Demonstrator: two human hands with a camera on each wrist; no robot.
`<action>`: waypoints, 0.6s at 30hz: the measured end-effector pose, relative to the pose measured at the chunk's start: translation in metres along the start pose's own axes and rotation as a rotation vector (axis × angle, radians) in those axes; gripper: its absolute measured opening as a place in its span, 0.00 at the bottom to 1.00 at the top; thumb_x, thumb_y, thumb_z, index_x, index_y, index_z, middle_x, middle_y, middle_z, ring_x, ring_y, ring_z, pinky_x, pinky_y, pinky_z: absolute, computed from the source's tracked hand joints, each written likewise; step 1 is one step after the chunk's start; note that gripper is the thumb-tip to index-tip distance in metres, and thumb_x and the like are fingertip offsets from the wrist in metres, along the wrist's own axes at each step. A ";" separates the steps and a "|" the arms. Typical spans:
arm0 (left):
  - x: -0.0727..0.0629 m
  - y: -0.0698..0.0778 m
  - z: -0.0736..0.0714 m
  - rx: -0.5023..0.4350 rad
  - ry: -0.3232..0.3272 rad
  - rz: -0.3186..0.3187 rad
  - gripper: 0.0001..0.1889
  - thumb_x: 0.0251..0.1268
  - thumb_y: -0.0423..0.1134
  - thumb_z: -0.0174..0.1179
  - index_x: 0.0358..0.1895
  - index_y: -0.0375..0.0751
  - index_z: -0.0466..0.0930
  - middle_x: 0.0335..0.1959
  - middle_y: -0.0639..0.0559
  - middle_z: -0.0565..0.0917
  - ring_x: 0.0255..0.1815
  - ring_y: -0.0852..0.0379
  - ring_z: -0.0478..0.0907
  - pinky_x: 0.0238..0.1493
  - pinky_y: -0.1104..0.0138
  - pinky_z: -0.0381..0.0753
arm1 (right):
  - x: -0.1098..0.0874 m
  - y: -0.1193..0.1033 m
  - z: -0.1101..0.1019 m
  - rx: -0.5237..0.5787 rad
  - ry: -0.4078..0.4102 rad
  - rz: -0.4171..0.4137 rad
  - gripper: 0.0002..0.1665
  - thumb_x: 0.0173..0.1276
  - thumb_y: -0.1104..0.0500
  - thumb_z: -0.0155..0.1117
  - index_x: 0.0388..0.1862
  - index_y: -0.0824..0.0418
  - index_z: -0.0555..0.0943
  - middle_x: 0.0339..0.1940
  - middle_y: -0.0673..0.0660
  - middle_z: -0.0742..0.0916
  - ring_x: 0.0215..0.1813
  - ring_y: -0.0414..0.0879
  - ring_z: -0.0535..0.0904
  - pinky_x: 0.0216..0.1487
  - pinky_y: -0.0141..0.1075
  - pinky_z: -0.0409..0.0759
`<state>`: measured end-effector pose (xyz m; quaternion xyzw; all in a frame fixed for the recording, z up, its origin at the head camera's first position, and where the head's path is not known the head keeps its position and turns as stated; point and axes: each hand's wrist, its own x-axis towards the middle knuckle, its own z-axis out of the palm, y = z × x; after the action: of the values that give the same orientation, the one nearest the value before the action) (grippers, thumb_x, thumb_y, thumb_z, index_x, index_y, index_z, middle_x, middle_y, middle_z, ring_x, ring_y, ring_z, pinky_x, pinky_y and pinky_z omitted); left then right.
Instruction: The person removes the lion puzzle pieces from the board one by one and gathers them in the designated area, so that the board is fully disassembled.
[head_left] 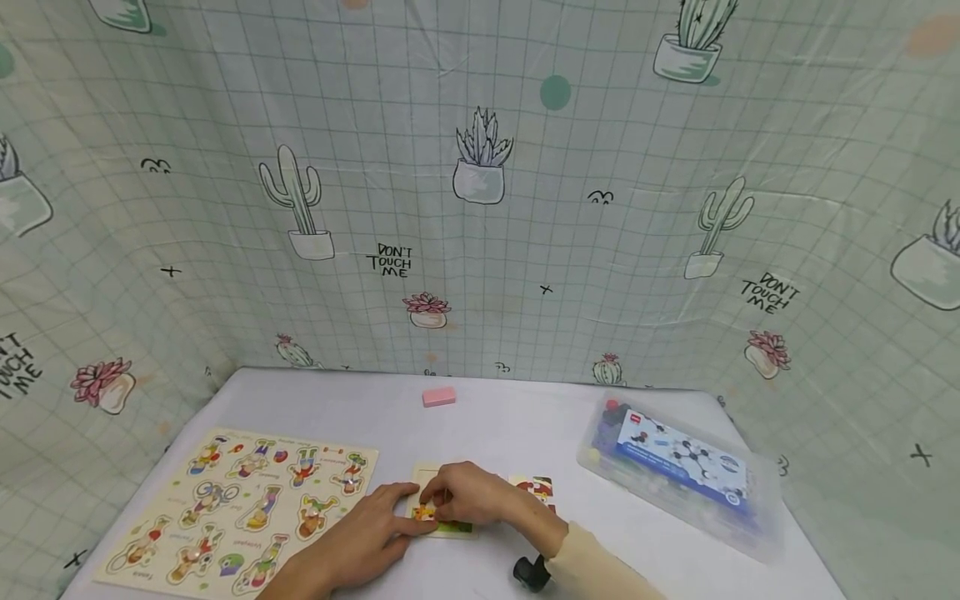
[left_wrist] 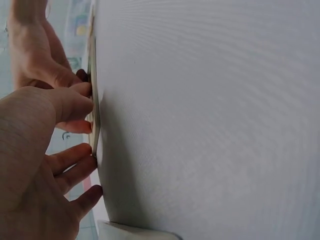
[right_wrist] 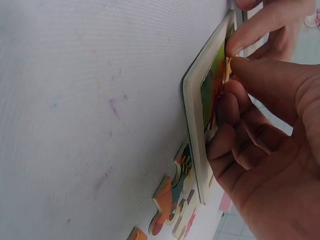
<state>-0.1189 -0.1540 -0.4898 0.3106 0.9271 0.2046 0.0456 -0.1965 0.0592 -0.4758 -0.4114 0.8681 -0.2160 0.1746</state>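
Observation:
A small jigsaw puzzle tray with a pale frame lies on the white table, partly covered by both hands. My left hand rests at its left side, thumb and fingers extended and touching its edge; the left wrist view shows the fingertips along that edge. Over the tray, my right hand has curled fingers, with thumb and forefinger pinching a yellow-orange puzzle piece at the picture surface. Green parts of the picture show inside the frame. Several loose puzzle pieces lie beside the tray, behind my right hand.
A large board of sports figures lies at the left. Toward the back sits a pink block. A clear plastic case with a blue-and-white label stands at the right. Some black object is near my right forearm.

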 end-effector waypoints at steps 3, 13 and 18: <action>-0.001 0.000 0.000 -0.011 0.001 -0.002 0.17 0.73 0.42 0.59 0.60 0.66 0.84 0.70 0.43 0.71 0.71 0.43 0.67 0.64 0.42 0.71 | 0.000 0.000 0.001 0.013 0.004 0.014 0.13 0.65 0.62 0.71 0.49 0.55 0.88 0.30 0.40 0.78 0.32 0.30 0.72 0.36 0.24 0.73; 0.000 -0.003 0.000 -0.027 -0.010 0.004 0.20 0.72 0.40 0.60 0.62 0.67 0.82 0.71 0.43 0.70 0.70 0.43 0.68 0.63 0.42 0.71 | 0.002 -0.003 0.003 0.089 0.015 0.043 0.11 0.64 0.64 0.70 0.45 0.56 0.87 0.28 0.40 0.79 0.31 0.30 0.72 0.36 0.25 0.74; 0.000 -0.003 -0.001 -0.022 -0.012 0.010 0.20 0.72 0.39 0.61 0.62 0.67 0.82 0.71 0.43 0.69 0.70 0.43 0.68 0.63 0.42 0.71 | 0.002 -0.005 0.002 0.080 0.021 0.047 0.10 0.64 0.64 0.70 0.45 0.55 0.87 0.28 0.40 0.78 0.31 0.30 0.71 0.36 0.25 0.73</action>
<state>-0.1207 -0.1560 -0.4903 0.3159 0.9230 0.2132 0.0535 -0.1936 0.0548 -0.4754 -0.3812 0.8700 -0.2508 0.1869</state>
